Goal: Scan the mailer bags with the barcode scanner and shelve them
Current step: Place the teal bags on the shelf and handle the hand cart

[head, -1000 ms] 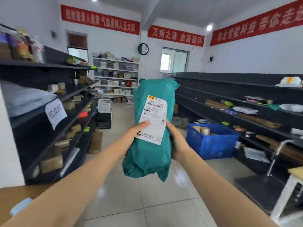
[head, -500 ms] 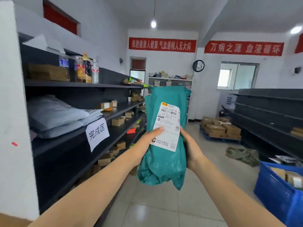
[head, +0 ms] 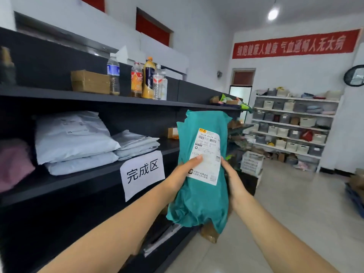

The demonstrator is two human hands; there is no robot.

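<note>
I hold a teal mailer bag point(head: 202, 205) upright in front of me with both hands. Its white shipping label point(head: 207, 154) with a barcode faces me. My left hand point(head: 182, 174) grips its left edge, thumb on the label. My right hand point(head: 233, 180) grips its right edge, fingers behind the bag. The bag hangs just right of the dark shelf unit point(head: 94, 180), beside a white paper sign point(head: 142, 173) with black characters. Several grey mailer bags point(head: 74, 142) lie stacked on that shelf level. No barcode scanner is in view.
The top shelf carries a cardboard box point(head: 90, 81) and several drink bottles point(head: 144, 79). A white rack of storage bins point(head: 291, 131) stands against the far wall. A white crate point(head: 252, 162) sits on the floor. Tiled floor point(head: 295, 223) lies to the right.
My view has swung left toward the dark shelves, which are now much closer. The teal bag stays held in both hands the same way.
</note>
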